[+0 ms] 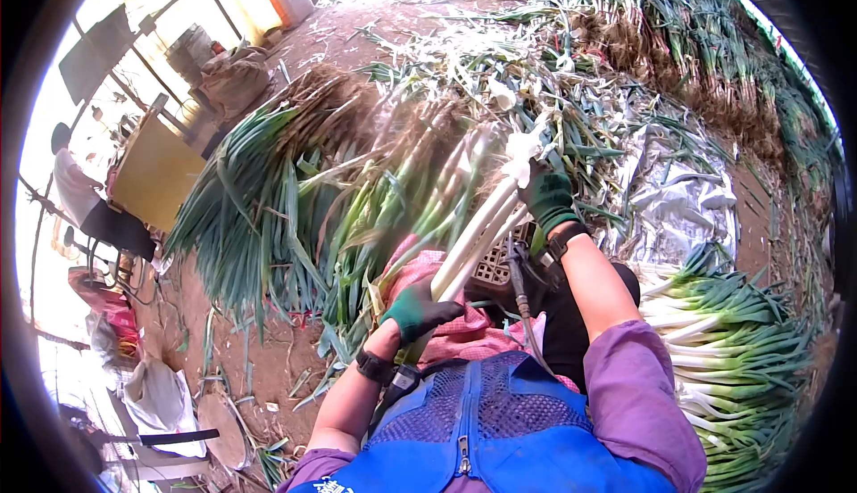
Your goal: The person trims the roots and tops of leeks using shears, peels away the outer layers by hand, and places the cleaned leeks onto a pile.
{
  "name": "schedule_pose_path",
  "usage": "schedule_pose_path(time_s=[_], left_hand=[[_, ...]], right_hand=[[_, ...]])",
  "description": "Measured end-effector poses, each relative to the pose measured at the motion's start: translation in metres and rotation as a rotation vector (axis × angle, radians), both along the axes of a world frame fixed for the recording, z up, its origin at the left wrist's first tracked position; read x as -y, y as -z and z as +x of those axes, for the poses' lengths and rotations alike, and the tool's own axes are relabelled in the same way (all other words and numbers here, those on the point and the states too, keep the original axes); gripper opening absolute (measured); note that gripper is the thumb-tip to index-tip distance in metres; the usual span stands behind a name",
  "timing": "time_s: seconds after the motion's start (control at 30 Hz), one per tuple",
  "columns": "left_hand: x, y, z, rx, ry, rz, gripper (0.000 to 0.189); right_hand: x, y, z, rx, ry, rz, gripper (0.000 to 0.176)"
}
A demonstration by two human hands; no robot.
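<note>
Held item: one bundle of green onions (478,225), centre of the frame, slanting from lower left to upper right above the lap. At least three white stems show; the exact count cannot be told.
Left hand (416,311): one green glove, fingers curled tight around the lower end of the bundle. The forearm is bare and rises from the bottom edge.
Right hand (547,197): one green glove, closed around the upper end of the bundle, where pale torn skin flares out. The elbow is bent and the forearm runs down to a purple sleeve (638,395).
Wrist bands: two, both dark, one on each wrist (373,366).
Lap: pink cloth (451,337) beneath the bundle. A black grid (494,266) lies just behind the stems, mostly hidden and hard to identify.
Clothing: blue vest (500,430), cut off by the bottom edge.
Loose heap (268,198): one wide spread of green onions with green leaves and brown roots, left of centre, uncountable.
Trimmed stack (723,332): one stack of clean white-and-green stems, lower right.
Plastic sheet (683,194): one, crumpled, right of centre.
Second person (80,190): one, far left, seated beside a yellow board (156,172), partly cut off.
Sack (234,78): one, upper left, blurred.
</note>
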State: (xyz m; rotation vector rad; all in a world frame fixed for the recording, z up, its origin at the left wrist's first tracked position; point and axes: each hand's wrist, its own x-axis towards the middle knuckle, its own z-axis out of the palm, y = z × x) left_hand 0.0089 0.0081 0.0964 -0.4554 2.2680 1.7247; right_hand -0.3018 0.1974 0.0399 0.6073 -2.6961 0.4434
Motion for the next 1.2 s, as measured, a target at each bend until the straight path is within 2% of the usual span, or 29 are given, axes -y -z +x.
schedule_pose_path(time_s=[0.03,0.1,0.17,0.23,0.3,0.33,0.37,0.43,0.47,0.5,0.53,0.57,0.6,0.63,0.67,0.73,0.8,0.9,0.97,1.0,1.07,1.1,1.17,1.2], left_hand=[[-0.001,-0.006,0.001,-0.006,0.018,-0.03,0.058],[0.005,-0.016,0.03,0.033,0.017,-0.095,0.053],[0.029,-0.005,0.061,0.089,-0.028,-0.031,0.052],[0.04,0.022,0.076,0.127,-0.149,0.009,0.05],[0.038,0.022,0.065,0.115,-0.173,-0.019,0.048],[0.035,0.019,0.057,0.133,-0.168,-0.031,0.05],[0.028,0.012,0.049,0.151,-0.162,-0.043,0.051],[0.022,0.014,0.038,0.16,-0.128,-0.127,0.054],[0.02,0.016,0.036,0.169,-0.112,-0.174,0.055],[0.017,0.017,0.036,0.159,-0.107,-0.185,0.057],[0.013,0.017,0.035,0.147,-0.102,-0.194,0.058],[0.011,0.018,0.033,0.131,-0.098,-0.203,0.06],[0.012,0.031,0.035,0.096,-0.098,-0.179,0.061],[0.009,0.031,0.034,0.093,-0.091,-0.183,0.061],[0.007,0.031,0.033,0.09,-0.087,-0.186,0.062],[0.005,0.029,0.034,0.1,-0.084,-0.181,0.063],[0.006,0.028,0.036,0.123,-0.079,-0.162,0.065],[0.005,0.024,0.035,0.123,-0.047,-0.171,0.065],[0.003,0.01,0.034,0.088,-0.019,-0.171,0.065],[0.005,0.009,0.036,0.106,-0.045,-0.146,0.064],[0.014,0.009,0.048,0.156,-0.095,-0.093,0.063],[0.018,0.016,0.052,0.119,-0.136,-0.026,0.059],[0.031,0.042,0.053,0.119,-0.144,-0.018,0.051],[0.03,0.044,0.049,0.096,-0.151,-0.025,0.05]], right_hand=[[-0.009,0.021,-0.022,-0.014,0.058,-0.034,0.03],[-0.085,0.054,-0.095,-0.045,0.264,-0.206,0.021],[-0.154,-0.004,-0.081,0.032,0.484,-0.252,0.017],[-0.209,-0.01,-0.103,0.051,0.376,-0.284,0.017],[-0.204,-0.021,-0.095,0.32,0.255,-0.698,0.018],[-0.202,-0.031,-0.089,0.386,0.228,-0.818,0.014],[-0.154,-0.055,-0.045,0.571,0.333,-1.148,0.022],[-0.125,-0.064,-0.017,0.868,-0.023,-1.336,0.038],[-0.112,-0.055,-0.01,0.809,-0.351,-1.241,0.035],[-0.081,-0.072,0.019,0.84,-0.39,-1.286,0.038],[-0.061,-0.066,0.027,0.815,-0.269,-1.054,0.044],[-0.043,-0.065,0.037,0.823,-0.459,-1.021,0.049],[-0.016,-0.083,0.071,0.496,-0.596,-1.066,0.048],[-0.004,-0.086,0.084,0.632,-0.664,-1.044,0.059],[0.008,-0.084,0.086,0.77,-0.611,-0.956,0.056],[0.022,-0.063,0.081,0.667,-0.632,-0.797,0.047],[0.023,-0.043,0.07,0.189,-0.754,-0.65,0.035],[0.007,-0.044,0.066,0.105,-0.42,-0.344,0.024],[-0.025,-0.013,0.013,-0.163,-0.114,-0.324,0.02],[-0.052,-0.017,-0.008,-0.164,0.006,-0.328,0.019],[-0.099,-0.042,-0.021,0.043,0.087,-0.523,0.022],[-0.117,-0.056,-0.02,0.25,0.047,-0.704,0.024],[-0.144,-0.046,-0.027,0.359,0.02,-0.815,0.03],[-0.151,-0.037,-0.026,0.512,-0.036,-0.992,0.037]])
